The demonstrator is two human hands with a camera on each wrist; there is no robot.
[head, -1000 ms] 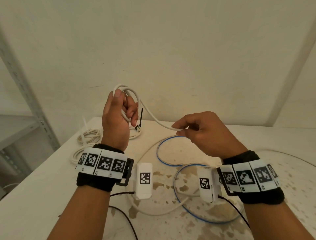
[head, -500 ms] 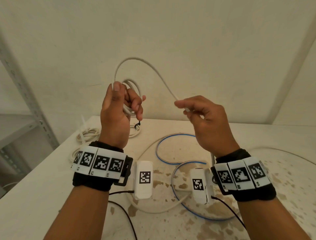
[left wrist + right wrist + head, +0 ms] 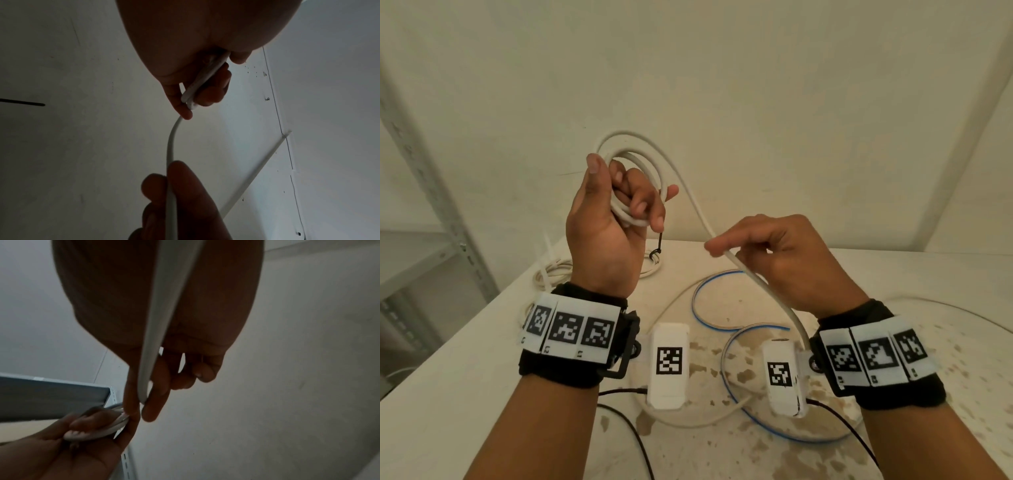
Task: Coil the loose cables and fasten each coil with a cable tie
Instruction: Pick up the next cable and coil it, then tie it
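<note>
Two hands up in the air, one white cable [image 3: 688, 195] between them.

Left hand [image 3: 613, 219] curled round the small coil [image 3: 650, 168], up high, above the table [image 3: 448, 394]. Right hand [image 3: 774, 260] lower and to the right, pinching the loose part. From there, running up and over to the left. Next loop probably up and left, onto the coil.

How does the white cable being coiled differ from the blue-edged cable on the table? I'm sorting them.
The white cable is lifted, its loops gripped in the left hand and its tail pinched by the right hand; the blue-edged cable lies untouched in loose curves on the table. One is plain white, the other blue-striped. Neither carries a tie.
</note>
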